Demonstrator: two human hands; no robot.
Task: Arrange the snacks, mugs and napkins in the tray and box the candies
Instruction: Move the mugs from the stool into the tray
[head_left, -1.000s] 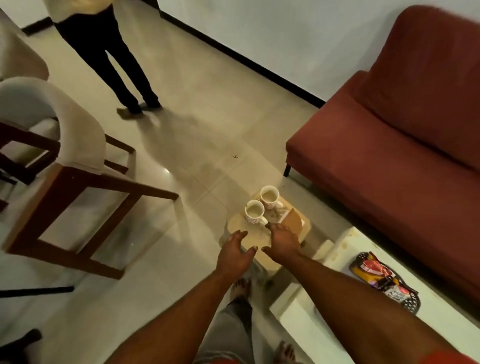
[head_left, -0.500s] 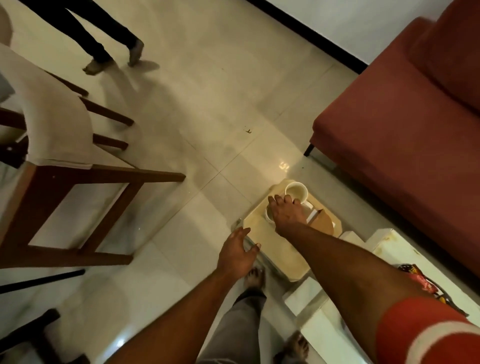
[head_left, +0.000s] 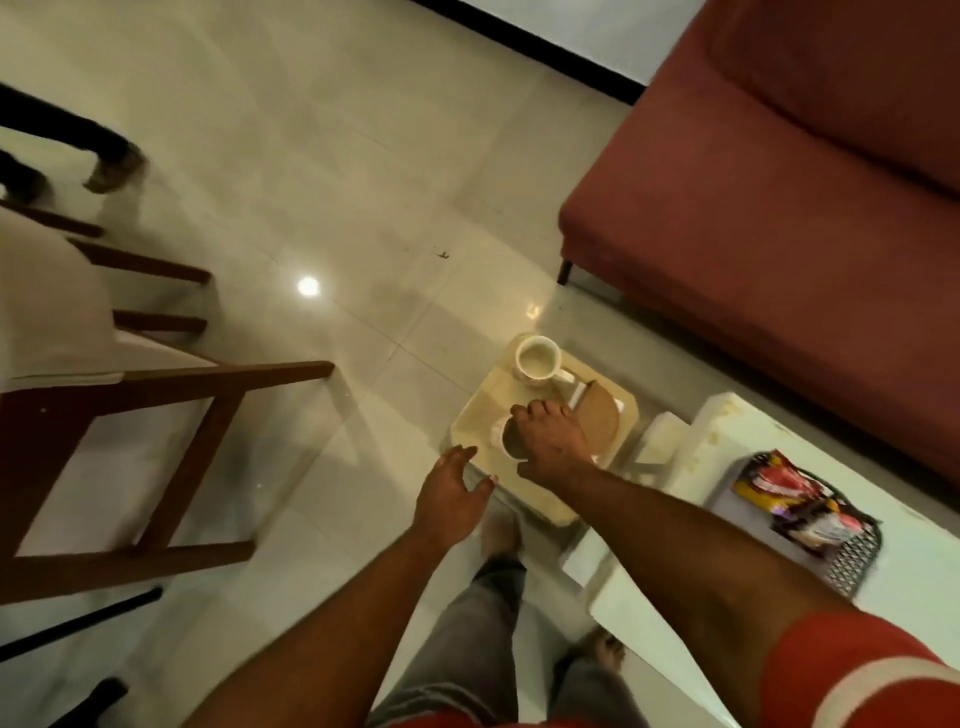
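Note:
A cream tray (head_left: 475, 418) rests on a low stand beside the white table. One white mug (head_left: 537, 358) stands at the tray's far corner. My right hand (head_left: 550, 441) grips the rim of a second mug (head_left: 508, 441) nearer to me, hiding most of it. A brown napkin holder (head_left: 597, 418) stands on the tray's right side. My left hand (head_left: 452, 493) hovers open at the tray's near left edge, fingers spread. Snack packets (head_left: 779, 491) lie in a black mesh basket (head_left: 852, 558) on the white table.
A red sofa (head_left: 779, 208) fills the right. The white table (head_left: 727, 525) lies at lower right. A wooden chair with a pale cushion (head_left: 130, 395) stands at left. Another person's feet (head_left: 104, 166) show at far left. My own legs are below.
The view has tilted further down and toward the tray. My right hand has drawn the nearer mug toward me, away from the other mug. The other person has walked left.

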